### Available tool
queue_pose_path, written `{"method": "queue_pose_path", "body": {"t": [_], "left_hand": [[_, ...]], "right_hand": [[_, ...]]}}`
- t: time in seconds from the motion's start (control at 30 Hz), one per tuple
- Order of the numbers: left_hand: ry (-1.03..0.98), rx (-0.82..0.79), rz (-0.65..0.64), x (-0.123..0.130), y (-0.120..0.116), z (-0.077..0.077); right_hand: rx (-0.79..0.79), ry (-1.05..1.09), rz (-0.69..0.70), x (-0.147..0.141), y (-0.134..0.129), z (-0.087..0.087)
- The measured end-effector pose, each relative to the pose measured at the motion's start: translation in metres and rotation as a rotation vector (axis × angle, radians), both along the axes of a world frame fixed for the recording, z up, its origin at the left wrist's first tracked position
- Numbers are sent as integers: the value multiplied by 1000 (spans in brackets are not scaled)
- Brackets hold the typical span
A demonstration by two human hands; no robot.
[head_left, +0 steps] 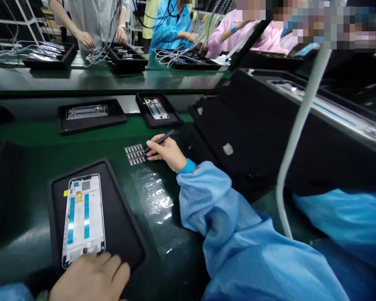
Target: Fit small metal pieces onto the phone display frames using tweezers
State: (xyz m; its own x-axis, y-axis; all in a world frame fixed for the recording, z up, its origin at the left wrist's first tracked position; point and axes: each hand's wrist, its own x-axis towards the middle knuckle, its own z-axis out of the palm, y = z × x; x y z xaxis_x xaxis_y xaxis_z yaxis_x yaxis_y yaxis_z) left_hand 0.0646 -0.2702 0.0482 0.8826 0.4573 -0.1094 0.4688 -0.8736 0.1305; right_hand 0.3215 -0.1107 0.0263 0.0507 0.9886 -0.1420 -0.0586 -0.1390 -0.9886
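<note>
My right hand [166,153] pinches a pair of dark tweezers [160,142]. Their tip is at the right edge of a sheet of small silvery pieces [134,154], laid out in rows at the top of a clear plastic film [158,200]. At the bottom left, a white phone frame [79,217] with blue strips and an orange flex piece lies in a black tray [122,225]. My left hand [92,278] is at the lower end of this frame, its fingers curled and pressed together. The fingertips are hidden, so what they grip cannot be made out.
Two more black trays with phone frames [87,112] [156,108] lie farther back on the green bench [34,154]. Black cloth [257,138] and a pale curved tube [296,133] stand at right. Across the bench, several people handle trays and cables [175,56].
</note>
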Motion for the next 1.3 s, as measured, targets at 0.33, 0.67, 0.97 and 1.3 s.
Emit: {"method": "queue_pose_path", "body": {"t": [0.33,0.67,0.97,1.3], "left_hand": [[-54,76,248,67,146,-7],[-85,35,380,83,159,-29],[-223,-6,512,85,159,-25],[-387,-41,619,83,161,-28]], "right_hand": [[8,-191,-18,5,1,-21],[14,-143,16,2,0,-25],[-12,76,-21,1,-6,-10],[100,164,-72,-2,-11,-3]]}}
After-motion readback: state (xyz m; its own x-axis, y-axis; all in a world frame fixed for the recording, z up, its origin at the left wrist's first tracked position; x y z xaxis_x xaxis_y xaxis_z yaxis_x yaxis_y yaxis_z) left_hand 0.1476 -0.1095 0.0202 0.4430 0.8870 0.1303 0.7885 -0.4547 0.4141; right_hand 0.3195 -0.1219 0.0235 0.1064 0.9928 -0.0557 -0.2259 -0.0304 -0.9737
